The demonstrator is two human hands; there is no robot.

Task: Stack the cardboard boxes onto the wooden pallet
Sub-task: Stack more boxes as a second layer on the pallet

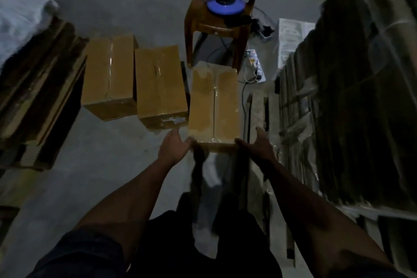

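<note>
Head view, dim light, looking down past both outstretched arms. Nearest cardboard box (214, 106), tall and taped along its top seam, held between both hands at its near end and seemingly just above the floor (101, 153). Left hand (174, 145) at the box's near left corner, thumb on the top edge, fingers along the side; right hand (257, 145) at the near right corner, thumb reaching across to the front edge, fingers spread along the right side. Grip on each side wrapped round a corner of the box, though blurred, so how tightly cannot be told. Second box (160, 88) just beside it on the left, resting on the floor, printed label on its near face. Third box (109, 77) further left, touching the second or nearly so. Brown plastic chair (214, 27) behind the held box, with a fan base ringed in blue (225, 4) on its seat. White power strip (255, 65) on the floor to the right of the chair. Wooden slats (257, 115), possibly the pallet, low on the right beside the held box. Flattened cardboard stacks (40, 88) on the left, wrapped bundles (349, 97) on the right
</note>
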